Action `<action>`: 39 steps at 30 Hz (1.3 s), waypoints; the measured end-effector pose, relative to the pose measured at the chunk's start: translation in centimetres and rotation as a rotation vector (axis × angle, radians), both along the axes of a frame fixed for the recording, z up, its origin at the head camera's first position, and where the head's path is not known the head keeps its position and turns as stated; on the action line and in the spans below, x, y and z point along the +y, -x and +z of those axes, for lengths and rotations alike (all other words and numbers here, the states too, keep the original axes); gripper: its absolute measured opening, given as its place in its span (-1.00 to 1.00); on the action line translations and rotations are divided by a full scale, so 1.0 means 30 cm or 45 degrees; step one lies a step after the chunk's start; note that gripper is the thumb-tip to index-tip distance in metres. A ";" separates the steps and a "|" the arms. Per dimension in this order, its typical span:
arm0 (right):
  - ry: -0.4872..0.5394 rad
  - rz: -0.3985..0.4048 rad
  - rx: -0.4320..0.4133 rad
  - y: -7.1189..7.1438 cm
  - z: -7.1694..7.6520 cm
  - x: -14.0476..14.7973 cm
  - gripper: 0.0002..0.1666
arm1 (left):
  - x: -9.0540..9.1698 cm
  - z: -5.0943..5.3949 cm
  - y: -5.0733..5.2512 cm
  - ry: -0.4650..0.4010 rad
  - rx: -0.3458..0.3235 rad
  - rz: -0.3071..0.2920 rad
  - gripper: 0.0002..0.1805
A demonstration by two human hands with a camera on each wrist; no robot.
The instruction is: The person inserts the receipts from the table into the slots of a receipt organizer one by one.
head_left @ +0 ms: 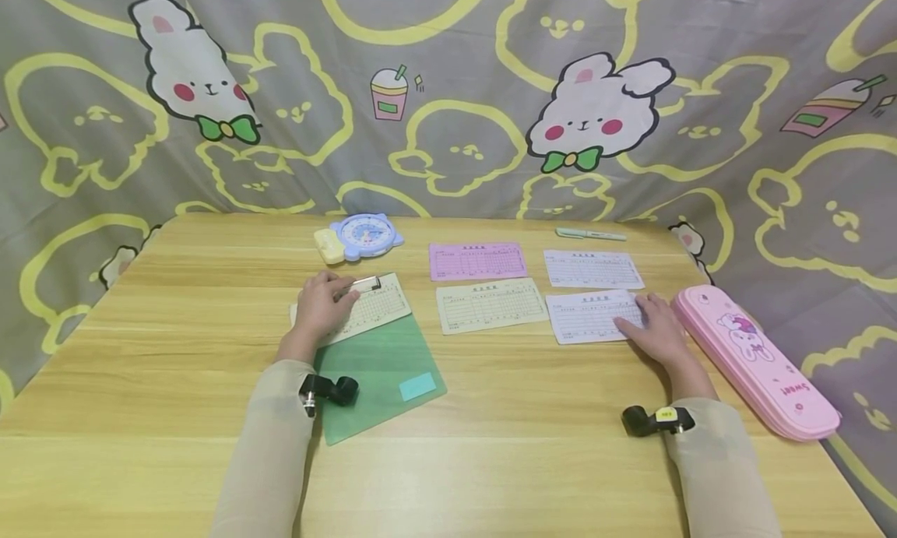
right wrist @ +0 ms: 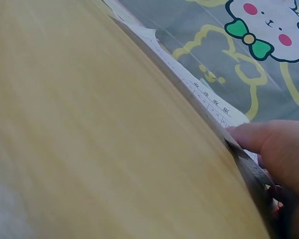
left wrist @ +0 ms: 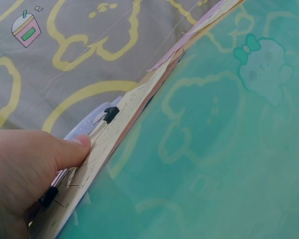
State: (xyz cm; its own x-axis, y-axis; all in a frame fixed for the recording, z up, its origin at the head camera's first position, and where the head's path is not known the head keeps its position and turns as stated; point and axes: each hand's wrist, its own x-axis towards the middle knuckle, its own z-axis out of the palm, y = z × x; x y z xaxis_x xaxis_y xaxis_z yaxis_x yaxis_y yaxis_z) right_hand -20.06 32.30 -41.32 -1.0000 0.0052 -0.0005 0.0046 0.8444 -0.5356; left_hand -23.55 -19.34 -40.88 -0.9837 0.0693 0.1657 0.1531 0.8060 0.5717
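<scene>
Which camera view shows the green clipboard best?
The head view: it shows most of the green clipboard, including its blue label. The left wrist view shows only part of its shiny surface, close and at a slant; the right wrist view does not show it.

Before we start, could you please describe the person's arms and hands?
Both sleeves are long and beige. The left wrist camera and right wrist camera are black, the latter with a yellow label. The left hand and right hand are bare.

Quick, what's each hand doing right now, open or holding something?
Left hand: closed, holding the clipboard clip.
Right hand: touching a white slip; can't tell whether it grips it.
</scene>
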 end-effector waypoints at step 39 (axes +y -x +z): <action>-0.235 0.060 0.050 0.003 -0.018 -0.002 0.02 | -0.001 -0.007 0.003 0.014 0.023 0.007 -0.60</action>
